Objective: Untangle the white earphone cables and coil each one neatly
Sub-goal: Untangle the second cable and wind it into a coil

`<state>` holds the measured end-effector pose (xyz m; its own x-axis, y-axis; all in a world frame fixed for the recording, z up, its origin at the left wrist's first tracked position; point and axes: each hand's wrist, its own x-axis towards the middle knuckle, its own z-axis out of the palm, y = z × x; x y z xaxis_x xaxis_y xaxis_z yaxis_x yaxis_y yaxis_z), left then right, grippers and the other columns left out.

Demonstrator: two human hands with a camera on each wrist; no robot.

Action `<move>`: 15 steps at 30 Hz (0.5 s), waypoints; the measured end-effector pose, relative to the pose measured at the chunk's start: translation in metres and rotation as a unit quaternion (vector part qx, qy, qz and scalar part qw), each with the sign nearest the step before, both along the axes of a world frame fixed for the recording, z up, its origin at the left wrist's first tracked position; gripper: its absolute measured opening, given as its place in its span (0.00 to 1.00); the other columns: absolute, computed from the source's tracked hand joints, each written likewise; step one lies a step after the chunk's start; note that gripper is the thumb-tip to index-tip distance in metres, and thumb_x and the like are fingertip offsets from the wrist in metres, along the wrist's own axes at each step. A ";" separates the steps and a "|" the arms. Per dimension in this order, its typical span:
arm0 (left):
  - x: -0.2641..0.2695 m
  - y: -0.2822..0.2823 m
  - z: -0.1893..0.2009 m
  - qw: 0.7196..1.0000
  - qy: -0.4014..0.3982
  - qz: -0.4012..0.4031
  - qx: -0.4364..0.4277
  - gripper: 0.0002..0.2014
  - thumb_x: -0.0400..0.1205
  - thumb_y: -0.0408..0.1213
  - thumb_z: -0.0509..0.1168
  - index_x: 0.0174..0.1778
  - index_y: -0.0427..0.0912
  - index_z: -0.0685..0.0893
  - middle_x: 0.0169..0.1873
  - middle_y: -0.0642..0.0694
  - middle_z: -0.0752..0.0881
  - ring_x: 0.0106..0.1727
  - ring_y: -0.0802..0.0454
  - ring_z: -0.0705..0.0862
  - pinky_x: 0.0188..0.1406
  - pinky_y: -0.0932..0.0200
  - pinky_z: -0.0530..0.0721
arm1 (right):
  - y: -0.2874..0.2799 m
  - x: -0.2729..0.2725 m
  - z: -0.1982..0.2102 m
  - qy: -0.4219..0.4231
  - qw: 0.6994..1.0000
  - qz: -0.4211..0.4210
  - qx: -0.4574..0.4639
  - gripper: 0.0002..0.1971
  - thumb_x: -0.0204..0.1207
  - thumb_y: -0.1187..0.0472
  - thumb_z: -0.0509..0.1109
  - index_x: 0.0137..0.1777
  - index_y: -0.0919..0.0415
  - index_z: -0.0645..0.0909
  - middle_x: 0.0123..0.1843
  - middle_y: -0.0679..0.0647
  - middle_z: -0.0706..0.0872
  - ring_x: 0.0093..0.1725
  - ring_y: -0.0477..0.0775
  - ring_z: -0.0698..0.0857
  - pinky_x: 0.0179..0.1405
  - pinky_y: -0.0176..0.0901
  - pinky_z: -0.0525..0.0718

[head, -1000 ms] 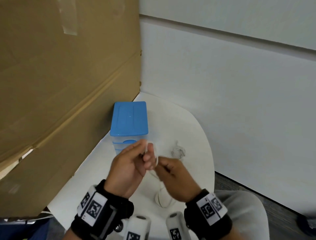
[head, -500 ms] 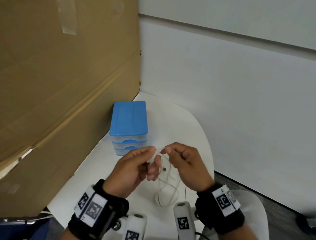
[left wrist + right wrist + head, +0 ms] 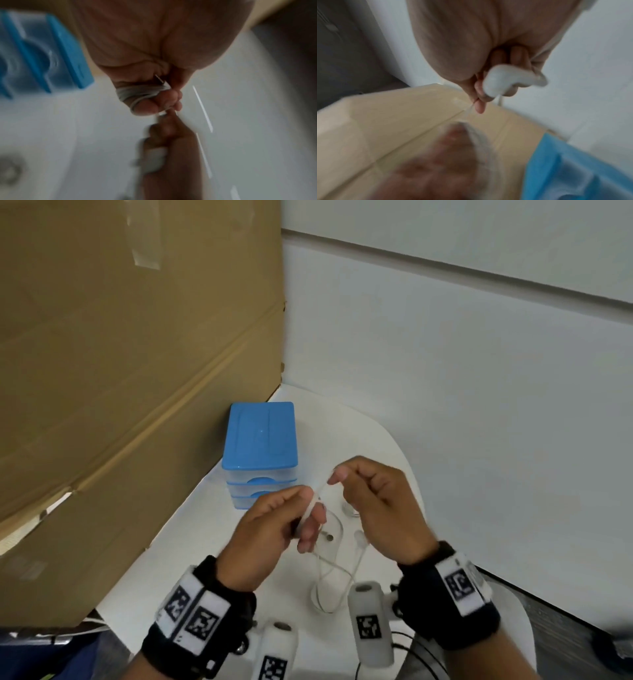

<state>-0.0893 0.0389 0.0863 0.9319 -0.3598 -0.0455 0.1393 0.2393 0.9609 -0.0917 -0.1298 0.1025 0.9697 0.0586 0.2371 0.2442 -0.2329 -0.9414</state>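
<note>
My left hand (image 3: pixel 308 510) is held above the white table with a white earphone cable (image 3: pixel 142 93) wound in several turns round its fingers, the thumb pressing on the turns. My right hand (image 3: pixel 337 477) pinches the same cable (image 3: pixel 471 106) just up and right of the left fingers, so a short taut stretch runs between the hands. A white earbud (image 3: pixel 505 79) lies tucked in the right palm. The slack cable (image 3: pixel 329 587) hangs in a loop down to the table. A second small white bundle (image 3: pixel 349 510) lies on the table, mostly hidden behind my right hand.
A small drawer box with a blue lid (image 3: pixel 260 446) stands just beyond the hands. A tall cardboard sheet (image 3: pixel 137 371) walls the left side. The round white table (image 3: pixel 205 535) ends close on the right, below a white wall.
The hands were together a second ago. My right hand has since moved up and to the right, drawing the cable away from the left fingers. The left hand has barely moved.
</note>
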 end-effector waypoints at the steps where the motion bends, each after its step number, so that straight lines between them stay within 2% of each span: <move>1: -0.001 -0.002 0.008 0.996 0.048 0.005 -0.077 0.15 0.80 0.41 0.60 0.30 0.38 0.82 0.23 0.42 0.70 0.23 0.50 0.70 0.27 0.60 0.75 | -0.001 0.005 -0.010 0.015 1.000 -0.009 -0.014 0.12 0.84 0.62 0.65 0.40 0.60 0.85 0.24 0.43 0.72 0.25 0.42 0.68 0.27 0.29 0.69; 3: 0.002 0.000 0.017 0.975 0.104 0.035 -0.193 0.14 0.82 0.40 0.60 0.34 0.37 0.79 0.23 0.46 0.69 0.23 0.51 0.70 0.25 0.60 0.75 | 0.007 0.002 -0.033 0.043 0.997 0.040 -0.051 0.12 0.83 0.60 0.65 0.38 0.51 0.85 0.24 0.41 0.74 0.25 0.39 0.68 0.28 0.30 0.69; 5: 0.007 0.004 0.013 0.964 0.118 0.072 -0.226 0.14 0.84 0.41 0.55 0.37 0.38 0.78 0.26 0.47 0.71 0.25 0.53 0.74 0.25 0.60 0.76 | 0.022 -0.013 -0.048 0.070 0.987 0.114 -0.094 0.12 0.85 0.60 0.63 0.42 0.54 0.85 0.22 0.38 0.74 0.24 0.39 0.69 0.29 0.31 0.68; 7: 0.010 0.004 0.002 0.963 0.121 0.124 -0.204 0.13 0.85 0.40 0.56 0.41 0.37 0.81 0.29 0.46 0.77 0.30 0.51 0.80 0.30 0.60 0.82 | 0.029 -0.025 -0.051 0.077 0.973 0.154 -0.153 0.11 0.87 0.59 0.60 0.48 0.55 0.84 0.24 0.38 0.76 0.26 0.42 0.74 0.31 0.35 0.73; 9: 0.010 -0.001 -0.008 0.968 0.108 0.161 -0.157 0.13 0.86 0.38 0.56 0.45 0.34 0.83 0.31 0.44 0.83 0.35 0.49 0.86 0.38 0.60 0.87 | 0.029 -0.029 -0.043 0.052 0.955 0.161 -0.244 0.12 0.86 0.55 0.57 0.50 0.52 0.83 0.28 0.40 0.79 0.32 0.46 0.81 0.39 0.46 0.81; 10: 0.009 -0.004 -0.011 0.971 0.099 0.170 -0.133 0.14 0.87 0.37 0.55 0.46 0.34 0.83 0.32 0.44 0.85 0.36 0.48 0.88 0.41 0.60 0.87 | 0.027 -0.030 -0.038 0.035 0.945 0.155 -0.287 0.13 0.86 0.54 0.56 0.51 0.51 0.82 0.32 0.42 0.82 0.36 0.50 0.83 0.42 0.49 0.82; 12: 0.008 -0.010 -0.013 0.978 0.070 0.168 -0.097 0.14 0.88 0.36 0.53 0.47 0.35 0.84 0.33 0.45 0.87 0.39 0.49 0.90 0.42 0.61 0.87 | 0.025 -0.032 -0.028 -0.005 0.934 0.131 -0.331 0.13 0.83 0.52 0.54 0.47 0.52 0.80 0.35 0.48 0.86 0.36 0.55 0.84 0.41 0.52 0.81; 15: 0.009 -0.011 -0.016 0.985 0.027 0.169 -0.018 0.15 0.89 0.35 0.52 0.46 0.37 0.84 0.33 0.46 0.88 0.40 0.51 0.90 0.42 0.65 0.86 | 0.026 -0.036 -0.015 -0.082 0.914 0.091 -0.387 0.11 0.81 0.56 0.60 0.36 0.54 0.75 0.30 0.51 0.82 0.30 0.58 0.79 0.34 0.49 0.74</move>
<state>-0.0801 0.0275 0.0702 0.9954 -0.0312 -0.0910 0.0962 0.3137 0.9446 -0.1275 -0.1043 0.0877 0.8822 0.4276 0.1971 0.4684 -0.7550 -0.4588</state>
